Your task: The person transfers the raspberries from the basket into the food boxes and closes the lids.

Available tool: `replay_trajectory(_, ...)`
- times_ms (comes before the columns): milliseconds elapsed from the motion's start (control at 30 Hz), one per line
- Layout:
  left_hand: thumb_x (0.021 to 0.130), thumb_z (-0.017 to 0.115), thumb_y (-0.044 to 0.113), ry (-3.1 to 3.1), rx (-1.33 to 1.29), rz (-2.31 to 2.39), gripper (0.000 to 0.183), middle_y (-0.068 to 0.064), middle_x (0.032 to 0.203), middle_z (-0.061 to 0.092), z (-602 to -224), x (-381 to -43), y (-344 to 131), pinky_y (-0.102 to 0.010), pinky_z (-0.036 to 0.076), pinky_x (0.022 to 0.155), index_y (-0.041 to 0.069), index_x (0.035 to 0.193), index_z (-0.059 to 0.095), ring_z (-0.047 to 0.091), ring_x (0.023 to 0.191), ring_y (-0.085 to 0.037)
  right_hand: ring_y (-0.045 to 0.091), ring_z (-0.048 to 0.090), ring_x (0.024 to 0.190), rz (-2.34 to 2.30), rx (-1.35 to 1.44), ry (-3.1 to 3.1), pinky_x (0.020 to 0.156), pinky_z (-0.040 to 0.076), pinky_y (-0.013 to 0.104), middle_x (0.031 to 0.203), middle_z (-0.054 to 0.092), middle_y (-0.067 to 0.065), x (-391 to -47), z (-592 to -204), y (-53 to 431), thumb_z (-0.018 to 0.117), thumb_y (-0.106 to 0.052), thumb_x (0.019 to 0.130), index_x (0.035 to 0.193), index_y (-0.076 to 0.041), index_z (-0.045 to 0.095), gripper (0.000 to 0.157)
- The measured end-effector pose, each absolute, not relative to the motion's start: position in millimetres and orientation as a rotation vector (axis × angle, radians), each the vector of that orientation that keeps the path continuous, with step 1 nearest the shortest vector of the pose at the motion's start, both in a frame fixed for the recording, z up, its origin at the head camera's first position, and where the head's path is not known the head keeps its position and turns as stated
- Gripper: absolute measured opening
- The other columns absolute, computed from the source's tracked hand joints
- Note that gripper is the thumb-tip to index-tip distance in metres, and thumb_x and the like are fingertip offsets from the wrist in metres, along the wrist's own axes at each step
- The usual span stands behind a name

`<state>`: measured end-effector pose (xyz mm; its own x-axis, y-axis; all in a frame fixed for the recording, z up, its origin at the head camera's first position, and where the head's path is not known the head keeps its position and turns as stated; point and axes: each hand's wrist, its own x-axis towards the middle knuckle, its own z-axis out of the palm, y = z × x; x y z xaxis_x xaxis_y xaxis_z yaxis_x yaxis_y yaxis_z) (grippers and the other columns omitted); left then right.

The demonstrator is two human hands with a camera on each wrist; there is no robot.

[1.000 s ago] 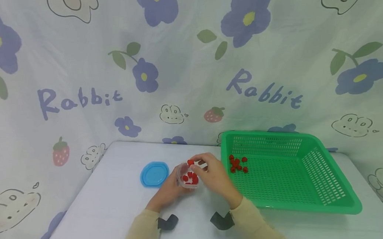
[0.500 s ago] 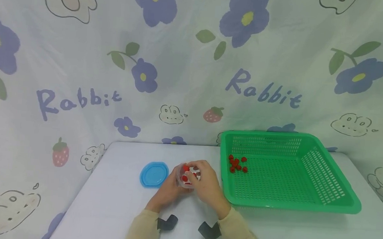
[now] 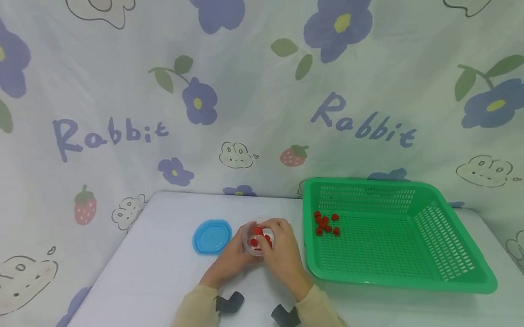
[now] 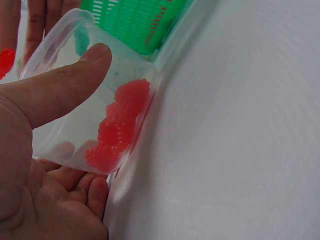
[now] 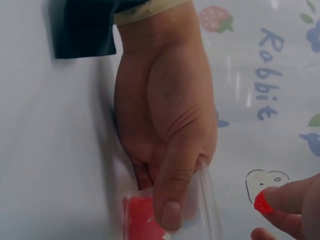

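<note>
My left hand (image 3: 231, 256) grips a small clear plastic tub (image 4: 82, 117) by its side, with the thumb (image 4: 75, 82) laid along the wall. Several red raspberries (image 4: 117, 127) lie together at the bottom of the tub. Over its open mouth, my right hand (image 3: 282, 250) pinches one raspberry (image 5: 263, 201) between thumb and fingertips. Left of the tub, a blue lid (image 3: 212, 237) lies flat on the white table.
A large green plastic basket (image 3: 399, 282) stands on the right of the table, close to my right hand. More raspberries (image 3: 324, 222) are clustered in its left back corner. A printed cloth (image 3: 267, 93) hangs behind the table.
My right hand has come left and slightly down with its raspberry, from the tub's right side to over its mouth. The left hand and tub have hardly moved.
</note>
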<state>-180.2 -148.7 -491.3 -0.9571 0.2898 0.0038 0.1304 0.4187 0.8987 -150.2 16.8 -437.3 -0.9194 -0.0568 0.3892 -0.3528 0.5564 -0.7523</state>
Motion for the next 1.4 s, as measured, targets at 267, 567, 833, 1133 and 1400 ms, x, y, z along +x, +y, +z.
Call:
replay_trajectory(267,0.079,0.086,0.029,2.516,0.377,1.581,0.093,-0.004,0.155,0.043,-489.9,-180.3,-148.5,-0.062,0.033,0.111,0.017,0.155,0.033,0.036,0.145,-0.031,0.031,0.056,0.123,1.173,0.360,-2.487,0.102,0.050,0.045,0.129,0.061,0.012,-157.1,-448.5,18.9,0.072,-0.010,0.092,0.108,-0.004,0.070,0.018)
replay_trajectory(567,0.080,0.086,0.025,2.509,0.412,1.598,0.092,-0.003,0.154,0.045,-490.8,-182.1,-147.1,-0.062,0.031,0.113,0.015,0.155,0.035,0.036,0.145,-0.029,0.034,0.050,0.133,1.084,0.374,-2.543,0.109,0.043,0.050,0.137,0.058,0.016,-157.1,-451.9,21.6,0.076,-0.010,0.089,0.105,-0.005,0.071,0.018)
replay_trajectory(833,0.081,0.085,0.025,2.505,0.426,1.605,0.091,-0.004,0.154,0.046,-490.9,-181.1,-147.2,-0.063,0.031,0.112,0.015,0.155,0.034,0.035,0.146,-0.031,0.035,0.051,0.131,1.031,0.369,-2.613,0.106,0.046,0.050,0.138,0.056,0.016,-156.0,-452.4,20.1,0.079,-0.013,0.087,0.107,-0.006,0.072,0.022)
replay_trajectory(1133,0.081,0.084,0.023,2.491,0.413,1.613,0.091,-0.001,0.155,0.044,-492.4,-181.3,-147.0,-0.065,0.029,0.113,0.016,0.156,0.033,0.034,0.147,-0.029,0.034,0.051,0.130,1.030,0.377,-2.602,0.102,0.050,0.046,0.138,0.055,0.015,-154.0,-453.4,19.7,0.080,-0.015,0.086,0.111,-0.005,0.071,0.029)
replay_trajectory(1400,0.079,0.086,0.030,2.527,0.382,1.573,0.094,0.002,0.154,0.045,-494.0,-180.0,-148.0,-0.064,0.032,0.111,0.020,0.156,0.033,0.034,0.146,-0.029,0.033,0.048,0.132,1.110,0.357,-2.617,0.096,0.054,0.042,0.140,0.053,0.013,-149.9,-448.2,17.8,0.079,-0.016,0.087,0.111,-0.008,0.069,0.028)
